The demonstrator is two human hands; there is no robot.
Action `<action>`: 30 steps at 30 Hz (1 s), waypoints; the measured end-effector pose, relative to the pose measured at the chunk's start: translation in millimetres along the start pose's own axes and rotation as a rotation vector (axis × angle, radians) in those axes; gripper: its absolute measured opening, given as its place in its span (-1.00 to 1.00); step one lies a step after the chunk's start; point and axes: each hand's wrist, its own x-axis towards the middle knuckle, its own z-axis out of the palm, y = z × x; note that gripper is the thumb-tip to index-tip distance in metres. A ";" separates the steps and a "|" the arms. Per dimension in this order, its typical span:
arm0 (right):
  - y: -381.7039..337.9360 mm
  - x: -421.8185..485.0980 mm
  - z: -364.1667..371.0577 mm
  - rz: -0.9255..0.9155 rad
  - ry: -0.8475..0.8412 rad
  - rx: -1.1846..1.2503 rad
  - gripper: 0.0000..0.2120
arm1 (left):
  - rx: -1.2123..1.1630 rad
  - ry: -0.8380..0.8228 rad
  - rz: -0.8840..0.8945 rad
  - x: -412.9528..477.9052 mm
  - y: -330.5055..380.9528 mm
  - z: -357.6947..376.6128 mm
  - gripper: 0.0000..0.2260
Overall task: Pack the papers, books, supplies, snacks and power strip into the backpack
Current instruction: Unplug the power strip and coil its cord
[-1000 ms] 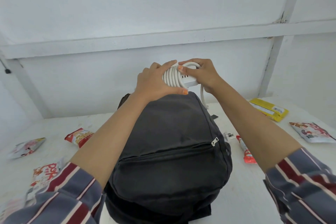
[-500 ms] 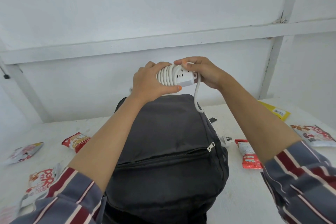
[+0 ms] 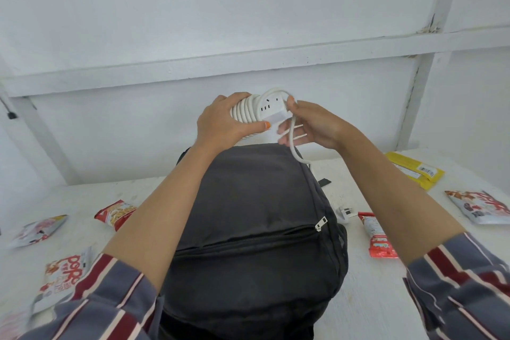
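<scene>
The left grip (image 3: 220, 125) is curled round the white power strip (image 3: 269, 109). Its thumb sits under the wound loops. The right grip (image 3: 311, 124) pinches the cord (image 3: 292, 143) just beside the strip's end, though its lower fingers look blurry. Both grips hold the strip up in the air, above the top of the dark backpack (image 3: 256, 201).

The cord hangs down from the right grip and goes behind the bag's right side. The plug (image 3: 345, 213) lies on the white table (image 3: 358, 303) (right next to the bag). The backpack stands on the table between the two arms, and its front zipper (image 3: 321, 226) is closed.

Snacks lie on the table on both sides of the bag. On the left are a red chip pack (image 3: 116, 212) and a white PoPo pack (image 3: 63, 279). On the right are a small red pack (image 3: 379, 237), a yellow pack (image 3: 414, 171) and a white pack (image 3: 480, 207).
</scene>
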 end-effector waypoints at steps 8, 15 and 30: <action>-6.9 8.1 -9.4 -0.064 0.062 0.278 -0.75 | 0.006 -0.038 -0.001 4.4 -0.2 -7.2 -0.23; -9.2 29.4 9.2 -0.072 0.279 -0.036 -0.92 | -0.019 -0.116 0.111 -2.0 0.7 -8.1 -0.37; 25.6 4.9 9.0 -0.067 0.086 -0.328 -0.72 | 0.063 0.062 0.052 0.0 -1.4 -8.8 -0.29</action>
